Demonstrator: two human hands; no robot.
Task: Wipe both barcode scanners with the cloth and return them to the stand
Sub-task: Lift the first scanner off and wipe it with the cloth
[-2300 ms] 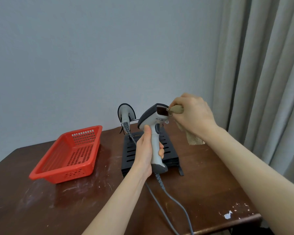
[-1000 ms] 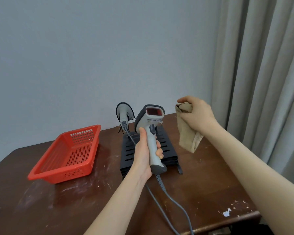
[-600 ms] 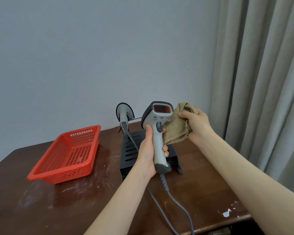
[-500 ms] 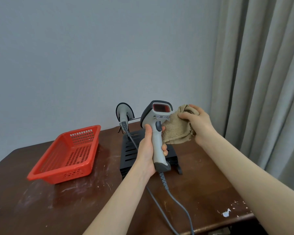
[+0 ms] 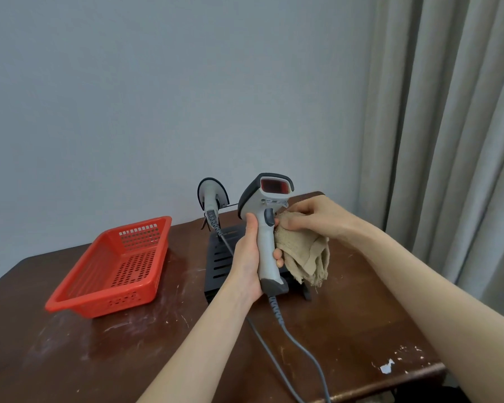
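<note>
Your left hand (image 5: 249, 257) is wrapped tight round the handle of the scanner (image 5: 264, 245). It holds the scanner up straight, above the black stand (image 5: 220, 257), with the red window facing you. Your right hand (image 5: 312, 216) pinches the tan cloth (image 5: 306, 254) and presses it on the handle, right by the trigger. The rest of the cloth hangs down.

Hold the scanner steady so it does not wobble. Rub down the handle, then turn it a bit to reach the back. Do not tug the grey cable (image 5: 291, 338) lying on the table (image 5: 346, 315).

The other scanner (image 5: 211, 196) is at the far end of the stand. A red basket (image 5: 114, 266) sits to the left.
</note>
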